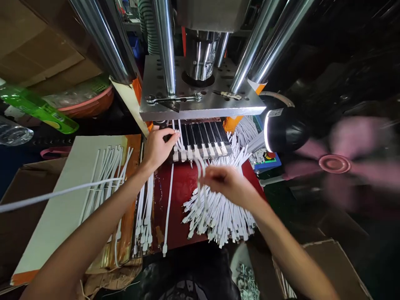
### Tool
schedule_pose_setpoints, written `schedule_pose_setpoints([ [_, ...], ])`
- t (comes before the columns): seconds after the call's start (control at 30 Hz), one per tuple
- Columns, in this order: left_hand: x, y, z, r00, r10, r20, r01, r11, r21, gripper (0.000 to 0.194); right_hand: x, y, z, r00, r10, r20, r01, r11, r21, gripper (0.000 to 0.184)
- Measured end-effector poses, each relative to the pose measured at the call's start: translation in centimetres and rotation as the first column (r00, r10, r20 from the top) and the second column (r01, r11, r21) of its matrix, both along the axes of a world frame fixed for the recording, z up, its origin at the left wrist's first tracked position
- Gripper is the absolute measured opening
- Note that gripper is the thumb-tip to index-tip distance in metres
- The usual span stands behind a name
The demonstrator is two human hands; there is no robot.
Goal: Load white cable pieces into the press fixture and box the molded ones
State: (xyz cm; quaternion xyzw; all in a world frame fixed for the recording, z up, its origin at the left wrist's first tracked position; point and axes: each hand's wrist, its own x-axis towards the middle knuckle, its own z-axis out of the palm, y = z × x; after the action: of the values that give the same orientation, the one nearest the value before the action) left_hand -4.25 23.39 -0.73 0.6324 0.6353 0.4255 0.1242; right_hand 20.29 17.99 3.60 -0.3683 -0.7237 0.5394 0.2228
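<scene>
My left hand [158, 146] pinches thin white cables at the left end of a black slotted mould [204, 133] under the press plate. White connectors line the mould's front edge. My right hand [228, 183], smeared by motion, is closed around looped white cables [200, 168] in front of the mould. Below it a large heap of white cables [223, 221] with plugs spreads over the red table [183, 183]. One single cable [168, 204] lies to the left of that heap, and several more cables [146, 216] lie in a bundle farther left.
Overhead, the metal press plate [203, 109] carries a wrench [175, 99]; shiny columns rise around it. A lit lamp [283, 130] and a spinning pink fan [334, 163] stand at right. White cables also lie on a board [62, 196] at left. A green bottle [37, 106] is behind.
</scene>
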Motion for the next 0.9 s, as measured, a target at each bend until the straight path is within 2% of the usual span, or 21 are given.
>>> schedule_pose_setpoints([
  [0.1, 0.1, 2.0, -0.6, 0.998, 0.056, 0.021, -0.056, 0.998, 0.014, 0.021, -1.2, 6.7, 0.5, 0.999, -0.051, 0.000, 0.051, 0.994, 0.101, 0.038],
  [0.17, 0.1, 1.4, -0.5, 0.997, 0.074, 0.000, -0.074, 0.994, 0.079, 0.029, -2.5, 10.1, 0.1, 0.999, -0.044, -0.006, 0.044, 0.990, 0.134, 0.036],
  [0.2, 0.1, 0.7, -0.4, 0.998, 0.044, -0.039, -0.040, 0.993, 0.114, 0.034, -3.2, 11.3, -0.3, 0.999, -0.044, -0.021, 0.047, 0.987, 0.151, 0.035],
  [0.27, 0.0, -1.1, 0.0, 0.974, -0.127, -0.189, 0.156, 0.976, 0.151, 0.041, -4.3, 13.1, -1.0, 0.998, -0.043, -0.053, 0.052, 0.980, 0.190, 0.035],
  [0.3, -0.1, -1.9, 0.1, 0.925, -0.245, -0.290, 0.295, 0.945, 0.141, 0.041, -4.8, 13.8, -1.4, 0.997, -0.035, -0.065, 0.047, 0.978, 0.204, 0.036],
  [0.37, -0.4, -3.0, 0.2, 0.771, -0.419, -0.479, 0.518, 0.851, 0.089, 0.036, -5.3, 14.5, -2.0, 0.998, -0.003, -0.065, 0.019, 0.971, 0.238, 0.036],
  [0.43, -0.6, -3.2, 0.1, 0.653, -0.443, -0.615, 0.601, 0.797, 0.065, 0.033, -5.6, 14.9, -2.5, 0.999, 0.000, -0.050, 0.015, 0.956, 0.291, 0.037],
  [0.53, -0.4, -2.9, -0.1, 0.576, -0.380, -0.724, 0.586, 0.809, 0.041, 0.035, -5.5, 14.9, -3.2, 0.994, -0.090, -0.059, 0.106, 0.929, 0.355, 0.038],
  [0.63, 0.4, -2.8, 0.0, 0.541, -0.335, -0.771, 0.523, 0.852, -0.003, 0.035, -5.3, 15.0, -3.6, 0.991, -0.087, -0.098, 0.114, 0.942, 0.316, 0.037],
  [0.7, 1.1, -3.2, 0.1, 0.545, -0.326, -0.773, 0.486, 0.874, -0.026, 0.040, -5.2, 15.1, -3.8, 0.993, -0.054, -0.108, 0.083, 0.956, 0.282, 0.034],
  [0.77, 1.9, -3.7, 0.2, 0.566, -0.320, -0.760, 0.454, 0.890, -0.037, 0.046, -5.3, 15.3, -3.8, 0.995, -0.070, -0.076, 0.090, 0.950, 0.300, 0.031],
  [0.83, 2.8, -4.5, 0.2, 0.598, -0.286, -0.749, 0.391, 0.920, -0.039, 0.046, -5.1, 14.9, -3.5, 0.989, -0.148, -0.024, 0.146, 0.917, 0.370, 0.027],
  [0.9, 3.6, -5.2, 0.2, 0.624, -0.243, -0.742, 0.308, 0.950, -0.052, 0.045, -4.5, 13.8, -3.0, 0.972, -0.232, 0.028, 0.192, 0.860, 0.472, 0.018],
])
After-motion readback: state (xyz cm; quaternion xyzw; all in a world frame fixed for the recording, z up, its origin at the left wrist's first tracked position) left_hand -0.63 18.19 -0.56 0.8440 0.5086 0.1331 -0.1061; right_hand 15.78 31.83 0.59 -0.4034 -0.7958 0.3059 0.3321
